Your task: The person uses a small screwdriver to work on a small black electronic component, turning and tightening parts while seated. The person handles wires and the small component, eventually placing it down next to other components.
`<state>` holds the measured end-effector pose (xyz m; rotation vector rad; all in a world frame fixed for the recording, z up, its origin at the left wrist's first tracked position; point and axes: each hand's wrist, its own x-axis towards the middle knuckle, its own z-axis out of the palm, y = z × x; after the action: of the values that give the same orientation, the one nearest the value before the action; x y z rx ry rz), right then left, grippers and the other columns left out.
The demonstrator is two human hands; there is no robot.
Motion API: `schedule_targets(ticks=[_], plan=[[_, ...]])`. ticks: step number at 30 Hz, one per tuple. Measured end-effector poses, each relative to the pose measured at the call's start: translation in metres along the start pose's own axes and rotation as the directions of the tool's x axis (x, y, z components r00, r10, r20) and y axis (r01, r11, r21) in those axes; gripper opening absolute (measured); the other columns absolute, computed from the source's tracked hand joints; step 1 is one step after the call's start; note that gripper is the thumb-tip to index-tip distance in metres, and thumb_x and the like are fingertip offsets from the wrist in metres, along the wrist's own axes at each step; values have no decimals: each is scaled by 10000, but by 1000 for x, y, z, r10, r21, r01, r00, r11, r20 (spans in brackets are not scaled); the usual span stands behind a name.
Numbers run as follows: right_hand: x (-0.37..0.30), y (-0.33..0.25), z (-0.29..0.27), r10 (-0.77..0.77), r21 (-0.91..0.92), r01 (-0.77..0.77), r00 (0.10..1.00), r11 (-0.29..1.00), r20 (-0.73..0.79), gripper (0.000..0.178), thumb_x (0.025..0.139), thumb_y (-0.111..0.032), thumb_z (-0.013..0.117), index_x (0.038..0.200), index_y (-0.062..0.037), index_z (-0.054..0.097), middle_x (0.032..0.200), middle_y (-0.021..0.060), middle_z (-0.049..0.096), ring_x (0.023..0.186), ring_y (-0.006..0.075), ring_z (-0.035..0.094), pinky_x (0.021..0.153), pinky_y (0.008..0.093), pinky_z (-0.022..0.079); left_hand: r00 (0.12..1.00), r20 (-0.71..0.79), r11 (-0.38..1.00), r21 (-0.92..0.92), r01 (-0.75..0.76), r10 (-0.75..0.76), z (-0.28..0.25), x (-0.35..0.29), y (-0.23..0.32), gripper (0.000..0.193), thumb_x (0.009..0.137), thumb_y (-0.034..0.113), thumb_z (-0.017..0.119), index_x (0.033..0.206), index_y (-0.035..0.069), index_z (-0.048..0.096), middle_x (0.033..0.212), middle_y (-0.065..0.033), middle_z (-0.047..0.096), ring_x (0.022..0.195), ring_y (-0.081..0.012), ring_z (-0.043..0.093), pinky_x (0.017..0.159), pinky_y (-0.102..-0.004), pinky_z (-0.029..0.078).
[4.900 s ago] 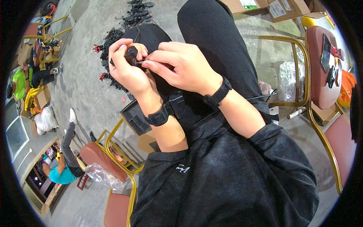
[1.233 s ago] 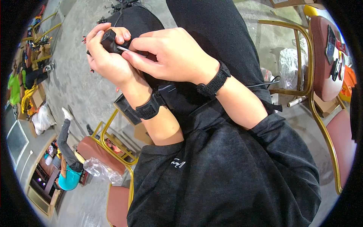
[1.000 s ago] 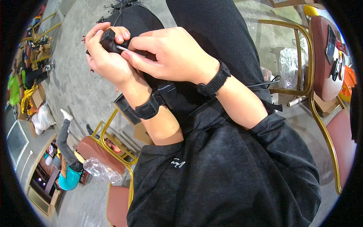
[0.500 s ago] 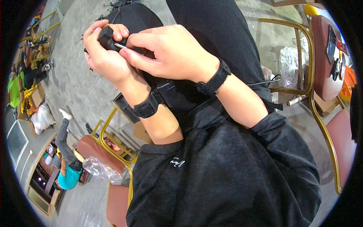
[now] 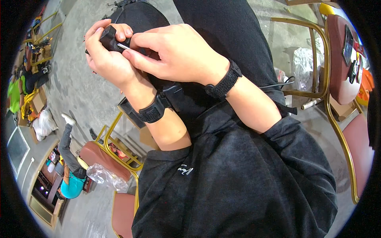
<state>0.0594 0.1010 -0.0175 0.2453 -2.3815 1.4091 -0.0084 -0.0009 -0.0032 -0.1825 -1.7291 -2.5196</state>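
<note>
Above my lap, my left hand (image 5: 113, 67) is closed around a small black blocky part (image 5: 108, 38), its fingers curled about the far side. Thumb and forefinger of my right hand (image 5: 180, 51) pinch a thin silver metal rod (image 5: 123, 46). The rod's end meets the black part near a recess; whether it sits inside cannot be made out. Most of the rod, and any handle, is hidden within my right hand. The two hands are close together, and both wrists wear black straps.
At the right, a gold-framed chair with a reddish-brown seat (image 5: 337, 85) bears a dark phone-like device (image 5: 348, 45) and small items. Clear plastic (image 5: 303, 69) lies beneath. At the left are another chair (image 5: 105, 158), a plastic bag (image 5: 104, 176) and a person in teal (image 5: 73, 185).
Both hands have shifted slightly left and up together with the black part. The grip on the part and the pinch on the rod look the same.
</note>
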Motion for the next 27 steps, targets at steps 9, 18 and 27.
schedule_targets(ticks=[9, 18, 27], plan=[[1, 0, 0, 6, -15, -6, 1000, 1000, -13, 322, 858, -353, 539, 702, -85, 621, 600, 117, 606, 556, 298, 612, 524, 394, 497, 1000, 2, 1000, 16, -13, 13, 2, -1, 0, 218, 843, 139, 422, 810, -37, 546, 567, -120, 464, 541, -202, 483, 568, -314, 438], [0, 0, 2, -21, -23, 20, 999, 1000, -28, 272, 863, -305, 550, 713, -83, 599, 596, 115, 582, 550, 302, 586, 507, 389, 464, 999, -10, 998, 59, -34, 35, 6, -3, 3, 193, 838, 111, 424, 811, -45, 534, 585, -126, 485, 529, -190, 475, 558, -311, 432], [3, -2, -8, -46, -28, 46, 999, 999, 3, 294, 881, -314, 528, 697, -98, 606, 634, 87, 601, 627, 271, 613, 568, 387, 478, 998, -60, 1000, -9, -9, 8, 8, -4, 2, 159, 835, 96, 433, 803, -31, 522, 549, -103, 475, 504, -166, 450, 526, -298, 409]])
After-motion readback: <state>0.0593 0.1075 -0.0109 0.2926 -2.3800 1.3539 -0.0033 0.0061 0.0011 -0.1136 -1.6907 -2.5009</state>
